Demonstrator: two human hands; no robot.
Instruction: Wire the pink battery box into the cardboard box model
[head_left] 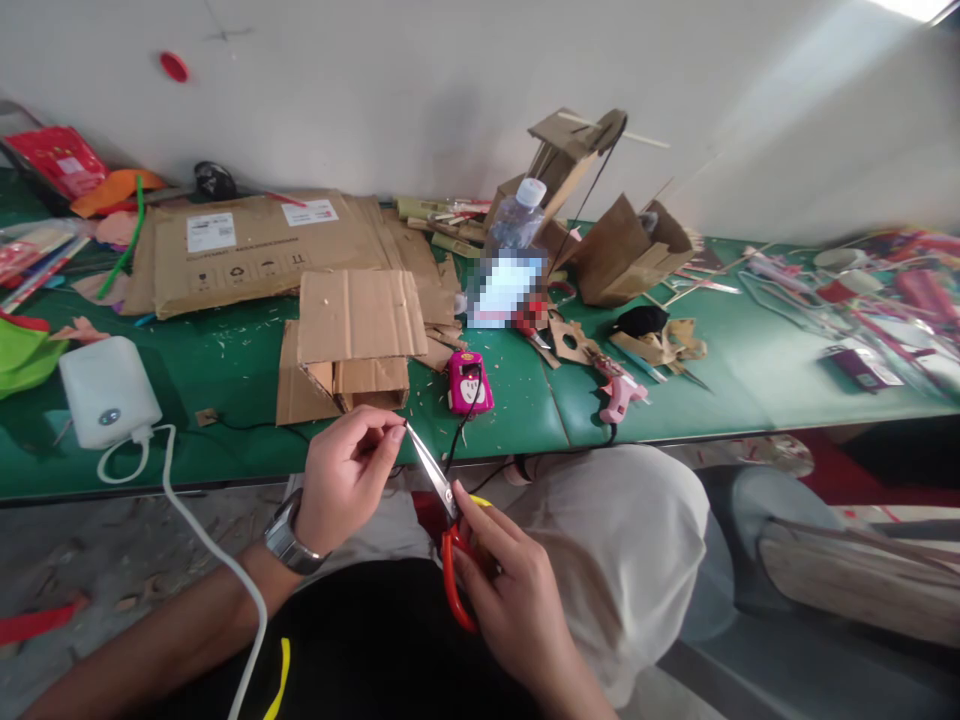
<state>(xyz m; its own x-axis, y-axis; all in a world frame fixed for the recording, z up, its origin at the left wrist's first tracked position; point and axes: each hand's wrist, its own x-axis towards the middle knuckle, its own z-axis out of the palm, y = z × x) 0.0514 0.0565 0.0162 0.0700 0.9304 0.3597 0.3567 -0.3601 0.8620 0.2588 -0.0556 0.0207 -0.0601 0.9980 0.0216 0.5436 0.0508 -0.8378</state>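
- Scissors (449, 496), head view: gripped in the right hand (516, 578), blades together, before the worktop (521, 425).
- Left hand (347, 470): thumb and forefinger pinched at the blade tips, on something too small to tell.
- Cardboard box (361, 318): on the worktop.

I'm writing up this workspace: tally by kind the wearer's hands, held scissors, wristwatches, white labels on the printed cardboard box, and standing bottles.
Left hand, right hand: 2
Held scissors: 1
Wristwatch: 1
White labels on the cardboard box: 2
Standing bottle: 1
Total: 7
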